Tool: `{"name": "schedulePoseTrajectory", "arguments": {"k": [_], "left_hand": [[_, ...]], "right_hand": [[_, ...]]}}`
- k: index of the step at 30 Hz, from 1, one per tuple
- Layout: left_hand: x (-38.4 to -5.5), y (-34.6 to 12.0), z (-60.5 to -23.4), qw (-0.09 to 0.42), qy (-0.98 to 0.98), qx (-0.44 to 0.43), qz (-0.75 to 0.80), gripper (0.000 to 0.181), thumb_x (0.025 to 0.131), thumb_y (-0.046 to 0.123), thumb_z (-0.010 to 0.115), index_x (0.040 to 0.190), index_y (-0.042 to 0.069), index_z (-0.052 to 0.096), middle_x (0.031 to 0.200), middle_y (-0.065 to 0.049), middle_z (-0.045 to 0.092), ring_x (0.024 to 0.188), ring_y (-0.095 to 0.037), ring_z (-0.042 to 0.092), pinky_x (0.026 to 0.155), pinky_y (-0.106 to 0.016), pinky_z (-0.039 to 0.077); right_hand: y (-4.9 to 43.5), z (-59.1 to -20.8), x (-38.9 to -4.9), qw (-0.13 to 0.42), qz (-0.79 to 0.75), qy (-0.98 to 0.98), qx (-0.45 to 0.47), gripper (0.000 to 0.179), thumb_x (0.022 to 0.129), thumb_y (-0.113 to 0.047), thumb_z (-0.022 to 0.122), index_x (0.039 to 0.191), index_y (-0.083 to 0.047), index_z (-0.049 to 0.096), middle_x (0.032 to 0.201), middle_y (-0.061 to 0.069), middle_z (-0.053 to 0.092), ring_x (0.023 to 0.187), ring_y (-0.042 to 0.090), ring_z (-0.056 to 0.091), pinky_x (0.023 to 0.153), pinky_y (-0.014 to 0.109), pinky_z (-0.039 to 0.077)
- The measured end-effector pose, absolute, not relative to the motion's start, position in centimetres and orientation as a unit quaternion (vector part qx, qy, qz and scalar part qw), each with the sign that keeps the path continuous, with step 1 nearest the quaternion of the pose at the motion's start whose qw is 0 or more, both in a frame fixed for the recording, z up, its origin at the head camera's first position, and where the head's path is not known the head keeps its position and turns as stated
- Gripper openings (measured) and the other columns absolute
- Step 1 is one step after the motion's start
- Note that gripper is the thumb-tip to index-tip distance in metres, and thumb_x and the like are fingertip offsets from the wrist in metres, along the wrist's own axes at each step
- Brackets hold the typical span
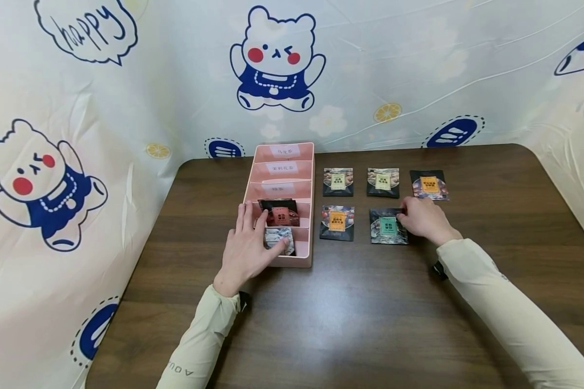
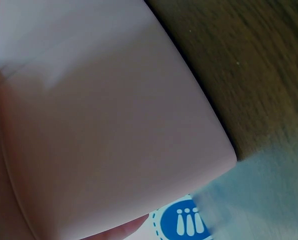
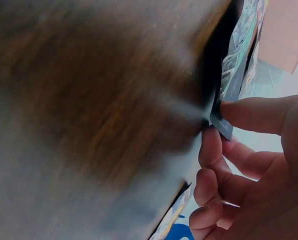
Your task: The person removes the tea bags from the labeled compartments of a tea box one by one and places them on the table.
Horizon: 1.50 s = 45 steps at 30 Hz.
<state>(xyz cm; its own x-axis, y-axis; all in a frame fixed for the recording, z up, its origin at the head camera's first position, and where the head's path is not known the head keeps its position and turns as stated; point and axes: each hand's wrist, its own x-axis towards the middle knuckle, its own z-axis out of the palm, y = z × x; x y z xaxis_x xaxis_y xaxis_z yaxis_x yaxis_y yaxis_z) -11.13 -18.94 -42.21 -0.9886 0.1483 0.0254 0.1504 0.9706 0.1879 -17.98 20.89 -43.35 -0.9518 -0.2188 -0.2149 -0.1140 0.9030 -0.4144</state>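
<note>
Pinches with right hand (image 1: 425, 219) the green sachet (image 1: 387, 227), probably light, pliable and slippery, best held at its two-o'clock edge, with left hand (image 1: 245, 248) spread over the box (image 1: 293, 262).

The head view is bright and mostly crisp, with pale glare on the dark surface (image 1: 331, 310) and soft shadows beside both sleeves (image 1: 197, 337). The left wrist view is dim; the right blurs the surface behind sharper fingers (image 3: 210, 146).
</note>
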Motion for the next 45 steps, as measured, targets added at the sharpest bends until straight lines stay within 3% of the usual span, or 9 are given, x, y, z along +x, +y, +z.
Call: {"name": "schedulePoseTrajectory", "arguments": {"k": [20,27,32,38,45], "left_hand": [[-11.1,-18.8,-41.9,0.001,-0.993,-0.076,-0.096,0.090,0.082,0.077,0.043,0.147,0.014,0.039,0.163,-0.017,0.007,0.151,-0.035,0.004,0.099,-0.067,0.038],[-11.1,-18.9,-41.9,-0.003,-0.993,-0.074,-0.095,0.090,0.082,0.076,0.043,0.148,0.014,0.038,0.163,-0.016,0.006,0.151,-0.034,0.002,0.100,-0.066,0.038],[-11.1,-18.9,-42.0,-0.002,-0.993,-0.074,-0.094,0.090,0.082,0.076,0.043,0.148,0.014,0.038,0.163,-0.016,0.006,0.151,-0.034,0.003,0.100,-0.066,0.038],[-11.1,-18.9,-42.0,-0.005,-0.993,-0.074,-0.094,0.091,0.082,0.076,0.043,0.148,0.014,0.037,0.163,-0.016,0.006,0.151,-0.034,0.002,0.100,-0.066,0.038],[-11.1,-18.9,-42.1,-0.001,-0.993,-0.074,-0.096,0.089,0.082,0.075,0.044,0.147,0.014,0.039,0.163,-0.016,0.006,0.151,-0.034,0.003,0.100,-0.066,0.039]], "right_hand": [[21.0,-43.0,-18.2,0.130,-0.200,0.968,-0.083,0.031,0.093,-0.018,0.056,0.113,0.005,0.057,0.100,0.024,0.064,0.076,0.031,0.056,0.063,0.043,0.048],[19.7,-42.1,-18.6,0.103,-0.196,0.970,-0.101,0.030,0.090,-0.013,0.053,0.112,0.007,0.060,0.106,0.027,0.064,0.093,0.037,0.058,0.083,0.054,0.045],[17.8,-41.4,-18.9,0.070,-0.218,0.966,-0.123,0.025,0.090,-0.013,0.053,0.106,0.004,0.062,0.100,0.022,0.064,0.094,0.036,0.055,0.092,0.054,0.038],[14.2,-40.7,-19.1,0.041,-0.268,0.949,-0.159,0.020,0.093,-0.014,0.055,0.105,0.000,0.063,0.101,0.017,0.065,0.095,0.033,0.057,0.087,0.049,0.045],[9.2,-39.9,-19.2,-0.026,-0.304,0.925,-0.227,0.013,0.092,-0.014,0.060,0.099,-0.005,0.066,0.095,0.009,0.069,0.089,0.025,0.060,0.093,0.041,0.038]]}}
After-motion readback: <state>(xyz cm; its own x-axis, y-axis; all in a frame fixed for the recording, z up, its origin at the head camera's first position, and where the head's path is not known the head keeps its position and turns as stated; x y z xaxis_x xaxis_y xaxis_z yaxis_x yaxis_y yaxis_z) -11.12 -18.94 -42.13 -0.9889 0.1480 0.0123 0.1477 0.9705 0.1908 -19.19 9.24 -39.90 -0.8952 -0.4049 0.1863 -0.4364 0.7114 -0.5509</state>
